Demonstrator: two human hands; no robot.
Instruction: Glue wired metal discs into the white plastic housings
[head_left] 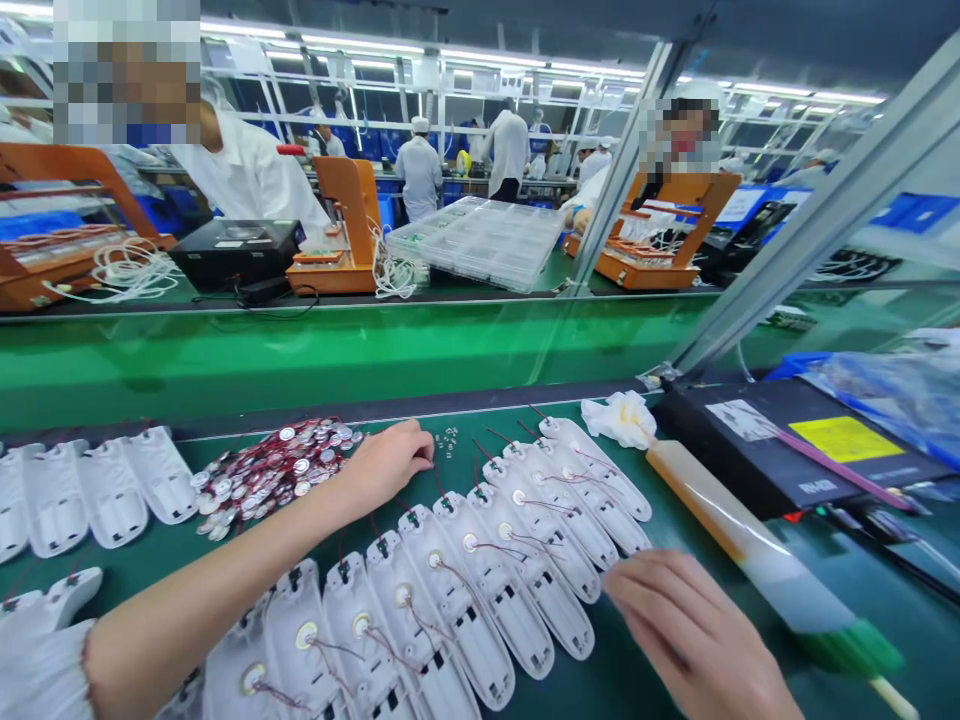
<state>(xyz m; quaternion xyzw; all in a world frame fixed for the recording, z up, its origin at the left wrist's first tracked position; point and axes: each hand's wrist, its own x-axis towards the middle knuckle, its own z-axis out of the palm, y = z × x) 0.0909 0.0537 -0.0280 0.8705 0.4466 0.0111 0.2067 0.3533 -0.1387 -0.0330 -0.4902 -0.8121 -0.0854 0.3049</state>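
My left hand [391, 462] reaches over a row of white plastic shells [491, 645], its fingertips pinched together beside a scatter of tiny metal pieces [447, 442]. Whatever it holds is hidden. Each shell lies open side up, many with a round brass-coloured disc [436, 560] and thin red and black wires. At the lower end of the row's right side is my right hand [701, 635]. Its fingers are bent and close together, tips by a shell's edge; anything in them is out of sight. Left of my left hand lies a heap of wired discs [281, 465].
More white shells [161, 475] line the left side. To the right are crumpled white tissue [621, 418], a green-bristled brush [847, 645] and a black box [810, 440]. A green barrier [337, 350] crosses behind the table; co-workers and orange fixtures [349, 225] are beyond.
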